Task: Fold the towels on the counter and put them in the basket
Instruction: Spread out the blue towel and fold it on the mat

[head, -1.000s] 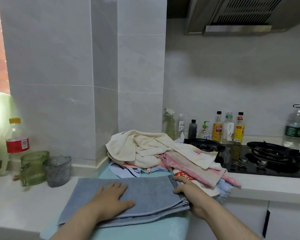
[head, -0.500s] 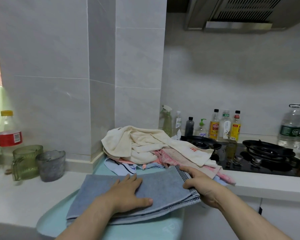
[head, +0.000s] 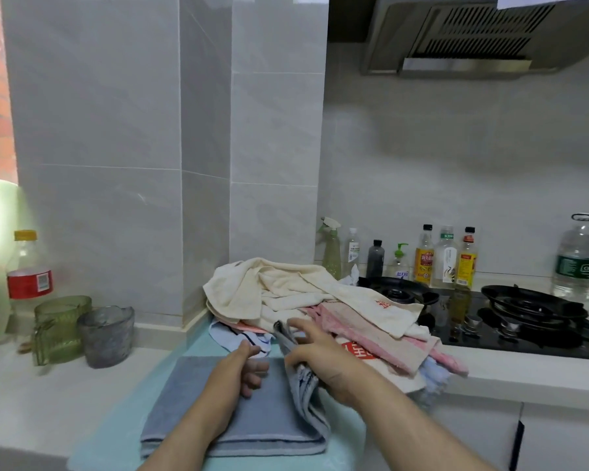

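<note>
The slate-blue terry towel (head: 218, 413) is lying flat, left of the black gas hob (head: 524, 317) and nearer the person; the right hand (head: 320, 355) is gripping its striped end, raised on edge; the left hand (head: 242, 365) is resting mid-towel, fingers loosely bent, holding nothing; a crosswise fold seems to be in hand; next, that end is wanting laying leftward, edges matched.

Soft, matt terry cloth is seen in the towel (head: 177, 396) and pile (head: 286, 287). Glossy tiles (head: 99, 130) and a shiny black hob (head: 541, 348) are shown.
</note>
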Demonstrator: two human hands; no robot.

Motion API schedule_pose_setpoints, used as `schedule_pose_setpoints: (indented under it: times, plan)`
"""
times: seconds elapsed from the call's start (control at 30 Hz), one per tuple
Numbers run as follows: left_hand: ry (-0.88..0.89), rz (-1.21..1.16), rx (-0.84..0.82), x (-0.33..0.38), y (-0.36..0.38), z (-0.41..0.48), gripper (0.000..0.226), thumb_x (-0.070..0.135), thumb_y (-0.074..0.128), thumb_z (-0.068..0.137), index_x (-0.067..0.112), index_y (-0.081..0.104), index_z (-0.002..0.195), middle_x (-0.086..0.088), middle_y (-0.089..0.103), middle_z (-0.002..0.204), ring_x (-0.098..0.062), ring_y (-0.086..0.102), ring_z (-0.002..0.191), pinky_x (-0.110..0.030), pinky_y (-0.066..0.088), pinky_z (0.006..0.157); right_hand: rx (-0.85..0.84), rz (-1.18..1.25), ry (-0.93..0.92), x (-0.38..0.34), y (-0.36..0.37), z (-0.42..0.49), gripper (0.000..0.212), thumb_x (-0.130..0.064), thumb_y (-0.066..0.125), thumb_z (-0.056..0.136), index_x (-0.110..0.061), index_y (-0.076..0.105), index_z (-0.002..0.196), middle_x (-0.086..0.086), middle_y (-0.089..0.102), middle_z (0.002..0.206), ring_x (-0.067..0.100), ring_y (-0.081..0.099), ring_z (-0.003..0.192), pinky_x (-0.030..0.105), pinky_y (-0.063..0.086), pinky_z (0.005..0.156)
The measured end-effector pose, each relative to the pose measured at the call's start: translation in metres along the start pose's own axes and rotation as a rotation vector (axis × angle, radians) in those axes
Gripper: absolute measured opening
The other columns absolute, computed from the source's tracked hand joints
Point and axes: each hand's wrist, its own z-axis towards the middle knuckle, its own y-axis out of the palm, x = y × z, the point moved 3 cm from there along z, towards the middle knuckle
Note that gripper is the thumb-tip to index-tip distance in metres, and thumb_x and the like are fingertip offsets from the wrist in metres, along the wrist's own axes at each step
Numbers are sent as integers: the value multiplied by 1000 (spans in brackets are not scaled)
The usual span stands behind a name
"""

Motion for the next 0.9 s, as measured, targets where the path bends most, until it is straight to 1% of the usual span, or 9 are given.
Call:
schedule_pose_setpoints:
  times: [0.07,0.17,0.23,0.3,0.37,0.43,0.63,0.8,0.9]
  plan:
    - [-7,-5,-19,1,-1,-1,34,43,38,99,18,61,99,-17,72,90,-22,59,64,-29,43,55,-56,87,58,12,18,2,62,-13,65,72,-30,50,130,10,62,121,20,65,91,32,55,77]
    - [56,99,-36,1,-2,-2,42,48,62,83,26,58,119,-6,71,105,-20,68,97,-35,52,90,-25,446,107,20,19,1,40,-7,58,88,-17,50,127,21,56,119,29,67,73,38,59,66]
    - [64,131,-80,2,-1,-3,49,26,70,86,34,49,129,2,71,101,-2,69,89,-18,53,78,56,577,68,21,4,-4,32,-1,55,90,-9,53,121,23,56,116,33,68,76,40,60,70]
    - [78,240,-166,3,2,-3,65,19,76,80,32,45,136,4,68,113,1,67,94,-16,53,81,105,587,40,23,-9,-11,27,2,57,88,-4,56,115,22,62,107,31,67,76,38,60,68]
    - [113,450,-213,5,6,-3,82,21,80,70,33,42,142,7,61,127,0,61,105,-16,48,90,143,486,27,25,-17,-18,22,3,58,88,-1,59,110,19,64,96,26,63,72,34,57,64]
    - [144,503,-203,14,11,-2,82,11,74,69,32,43,142,6,58,128,-1,61,100,-10,48,81,208,274,-8,28,-21,-23,18,5,54,89,-4,63,101,12,66,95,21,60,73,29,52,64]
    - [-30,90,-109,55,-7,2,54,-12,52,84,25,58,123,-6,64,112,-30,69,88,-33,58,64,276,-368,-225,18,4,-20,22,-15,55,93,-29,64,108,-22,57,110,3,52,108,22,39,95]
    - [-88,163,-50,58,-70,-11,46,-13,48,87,25,58,109,-13,67,101,-30,69,74,-33,57,58,105,-625,-326,3,40,-11,33,-21,45,98,-13,58,127,3,50,138,13,42,128,15,27,94]
    - [-101,372,-34,41,-104,-16,48,-11,51,83,28,62,108,-5,70,96,-25,71,76,-37,60,69,-14,-723,-278,6,60,-6,38,-29,41,99,-15,55,132,8,41,144,19,35,135,26,28,104]
